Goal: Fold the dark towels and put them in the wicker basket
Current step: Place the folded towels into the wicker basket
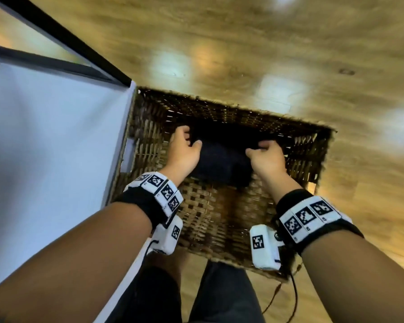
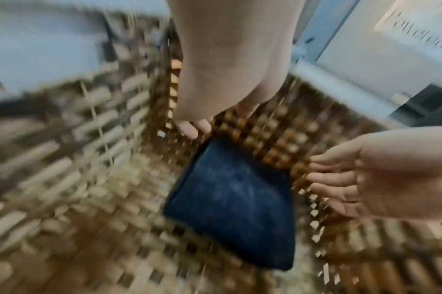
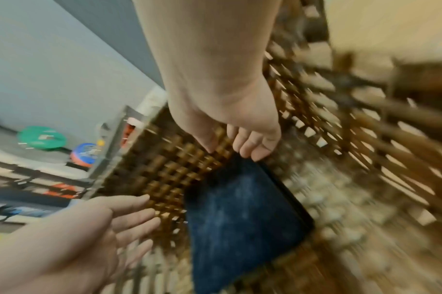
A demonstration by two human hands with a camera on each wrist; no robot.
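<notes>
A folded dark blue towel [image 1: 222, 164] lies on the floor of the wicker basket [image 1: 208, 220], against its far wall. Both hands reach down into the basket, one at each end of the towel. In the head view my left hand [image 1: 184, 148] hangs at the towel's left end and my right hand [image 1: 264, 155] at its right end. The left wrist view shows the towel [image 2: 235, 199] lying flat, with the right hand [image 2: 340, 179] beside it, fingers straight. In the right wrist view my right fingertips [image 3: 250, 151] hover at the towel's [image 3: 240, 218] edge, holding nothing.
A table draped in white cloth [image 1: 56, 136] stands against the basket's left side, with a black frame [image 1: 56, 31] behind it. A wooden floor [image 1: 266, 43] surrounds the basket. My legs [image 1: 219, 294] and a loose cable [image 1: 294, 294] are at the near side.
</notes>
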